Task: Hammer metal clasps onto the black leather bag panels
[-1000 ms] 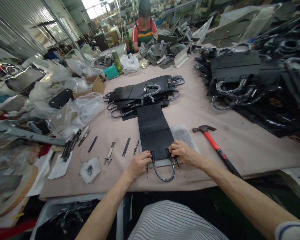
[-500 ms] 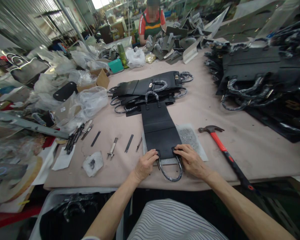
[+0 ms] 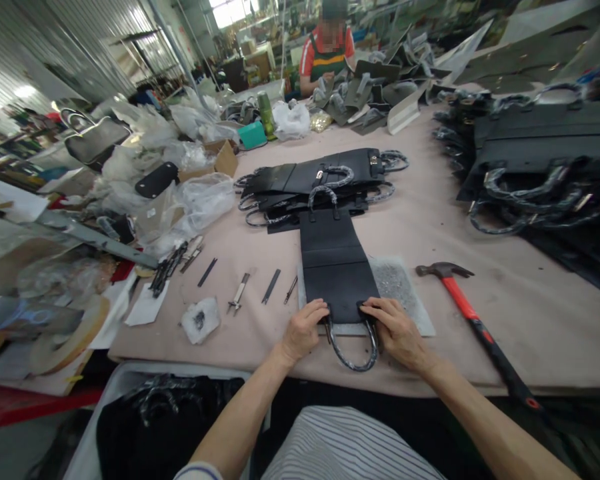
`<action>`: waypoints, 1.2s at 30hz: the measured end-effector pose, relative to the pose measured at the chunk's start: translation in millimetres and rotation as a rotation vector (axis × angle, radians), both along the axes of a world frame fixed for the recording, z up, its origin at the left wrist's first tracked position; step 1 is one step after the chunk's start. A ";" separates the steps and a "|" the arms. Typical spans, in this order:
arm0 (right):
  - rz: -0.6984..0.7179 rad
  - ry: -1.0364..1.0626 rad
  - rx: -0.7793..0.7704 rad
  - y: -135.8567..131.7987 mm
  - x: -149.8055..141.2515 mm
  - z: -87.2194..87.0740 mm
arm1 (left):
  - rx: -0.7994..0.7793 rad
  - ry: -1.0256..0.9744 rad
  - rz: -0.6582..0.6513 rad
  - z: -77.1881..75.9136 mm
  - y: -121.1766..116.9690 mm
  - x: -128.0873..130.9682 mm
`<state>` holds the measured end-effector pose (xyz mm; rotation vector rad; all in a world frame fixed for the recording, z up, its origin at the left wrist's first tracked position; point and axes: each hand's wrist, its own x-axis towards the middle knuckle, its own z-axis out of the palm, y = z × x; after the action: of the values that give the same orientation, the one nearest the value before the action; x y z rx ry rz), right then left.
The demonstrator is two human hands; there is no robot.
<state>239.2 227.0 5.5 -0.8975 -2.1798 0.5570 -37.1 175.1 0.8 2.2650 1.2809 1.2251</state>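
Note:
A flat black handbag panel (image 3: 339, 270) lies lengthwise before me, a plastic-wrapped loop handle at each end. My left hand (image 3: 304, 330) pinches the left base of the near handle (image 3: 354, 367), fingers closed at the panel's edge. On the opposite side, my right hand (image 3: 395, 331) holds the handle's other base, its fingertips resting on the tab. Under the panel is a speckled slab (image 3: 405, 300) in pale wrapping. To its right lies a claw hammer (image 3: 463, 300) with a red and black grip.
Further back are stacked black bag panels (image 3: 310, 173), with a larger pile (image 3: 535, 147) at right. Dividers (image 3: 239, 293), dark strips (image 3: 271, 287) and a wrapped packet of small parts (image 3: 200, 320) lie left. A bin (image 3: 115, 400) stands below. A co-worker (image 3: 325, 57) sits opposite.
The view has swung left, so everything sits further right in the picture. My right hand's fingers have shifted from beside the handle base to lying over its tab. The panel stays on the slab.

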 end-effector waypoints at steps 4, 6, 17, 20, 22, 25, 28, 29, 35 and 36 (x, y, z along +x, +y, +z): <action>-0.010 0.000 -0.011 3.0 1.1 -6.8 | -0.117 -0.032 0.257 13.1 8.1 -21.0; -0.018 0.001 -0.009 3.4 0.8 -9.9 | -0.286 0.079 0.496 26.6 20.2 -37.2; -0.025 -0.007 -0.003 3.6 -0.2 -12.3 | -1.039 0.461 0.794 56.6 94.1 -96.3; -0.026 -0.005 -0.008 3.0 -2.0 -7.2 | -1.061 0.407 0.795 50.0 103.5 -101.6; -0.027 -0.002 -0.012 3.0 -2.8 -4.7 | -1.071 0.327 0.772 48.4 104.0 -105.0; -0.023 0.006 -0.022 3.1 -3.5 -2.9 | -1.097 0.134 0.700 50.3 94.3 -109.9; -0.027 0.014 -0.029 3.1 -3.9 -2.3 | -1.077 -0.066 0.639 54.0 78.1 -110.5; -0.030 0.015 -0.028 3.0 -4.0 -2.1 | -1.052 -0.130 0.623 55.0 72.9 -108.5; -0.048 0.016 -0.028 2.3 -4.1 -0.1 | -0.815 -0.854 0.343 55.5 53.5 -60.7; -0.049 0.017 -0.029 2.2 -4.1 0.2 | -0.788 -0.928 0.306 54.2 52.1 -48.4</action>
<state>235.1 229.2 5.8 -0.9551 -2.1338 0.5714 -85.5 227.2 55.0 0.8047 1.3569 1.2833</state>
